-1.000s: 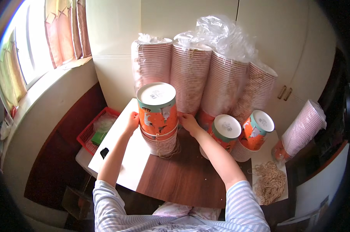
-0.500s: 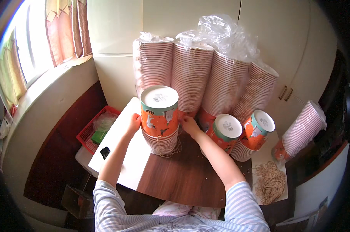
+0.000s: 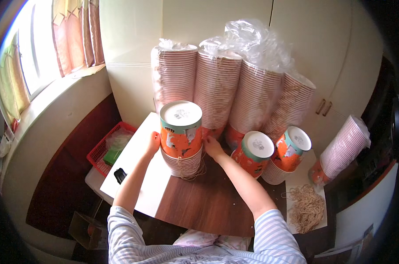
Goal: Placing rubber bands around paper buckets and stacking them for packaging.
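A stack of upside-down paper tubs (image 3: 181,137), orange with a green band and a white base on top, stands in front of me on the table. Thin twine (image 3: 191,177) loops around its lower part and hangs in loose strands at the right. My left hand (image 3: 153,143) is closed against the stack's left side. On the opposite side my right hand (image 3: 212,146) is closed too, close to the tub wall. The fingertips of both are partly hidden, and I cannot make out what they pinch.
Tall plastic-wrapped tub stacks (image 3: 217,88) line the back by the cabinet (image 3: 305,39). Two shorter stacks (image 3: 257,147) stand at the right, near a heap of twine (image 3: 306,207). Another wrapped stack (image 3: 342,143) leans farther right. A red basket (image 3: 103,149) sits left of the table (image 3: 204,202).
My right hand has come slightly nearer to the stack and toward me. My left hand stays beside the tub. The whole view has shifted a little.
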Available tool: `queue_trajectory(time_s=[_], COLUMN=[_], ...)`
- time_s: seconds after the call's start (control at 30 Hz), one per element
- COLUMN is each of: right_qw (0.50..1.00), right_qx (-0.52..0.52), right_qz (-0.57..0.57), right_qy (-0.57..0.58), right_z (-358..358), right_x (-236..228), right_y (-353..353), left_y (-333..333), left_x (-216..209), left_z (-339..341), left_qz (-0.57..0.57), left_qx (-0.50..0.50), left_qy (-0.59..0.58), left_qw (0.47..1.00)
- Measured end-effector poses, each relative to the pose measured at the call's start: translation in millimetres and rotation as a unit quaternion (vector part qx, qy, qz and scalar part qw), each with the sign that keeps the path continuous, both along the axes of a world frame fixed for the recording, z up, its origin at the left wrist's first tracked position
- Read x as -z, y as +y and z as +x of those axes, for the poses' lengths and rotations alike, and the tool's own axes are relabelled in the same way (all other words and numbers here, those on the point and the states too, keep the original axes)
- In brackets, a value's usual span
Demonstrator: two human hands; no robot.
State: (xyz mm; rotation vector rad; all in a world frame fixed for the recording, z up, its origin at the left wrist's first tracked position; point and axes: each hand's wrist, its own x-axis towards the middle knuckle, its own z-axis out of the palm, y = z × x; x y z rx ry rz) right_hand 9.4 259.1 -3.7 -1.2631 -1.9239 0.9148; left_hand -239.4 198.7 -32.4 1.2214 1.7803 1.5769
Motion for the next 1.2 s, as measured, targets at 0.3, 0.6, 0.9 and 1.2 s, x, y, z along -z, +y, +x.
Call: queue_trajectory(time_s=[0.3, 0.6, 0.9, 1.2], right_qw=[0.998, 0.877, 0.897, 0.905], right_qx=[-0.003, 0.039, 0.051, 0.056], right_qz=[-0.031, 0.391, 0.37, 0.351], right_qy=[-0.051, -0.277, -0.238, -0.232], right_z=[10.5, 137.0, 181.5, 184.6], right_x=[-5.9, -78.8, -61.4, -60.3], right_y=[-10.1, -65.7, -63.6, -65.2], left_y=[-12.0, -118.3, -132.3, -78.0], left_x=[1.5, 16.6, 0.9, 51.6], left_z=[8.7, 44.6, 211.4, 293.3], left_qz=[0.013, 0.039, 0.031, 0.111], left_qx=[-0.051, 0.0, 0.188, 0.173], left_qy=[-0.024, -0.087, 0.352, 0.467], left_qw=[0.998, 0.995, 0.916, 0.86])
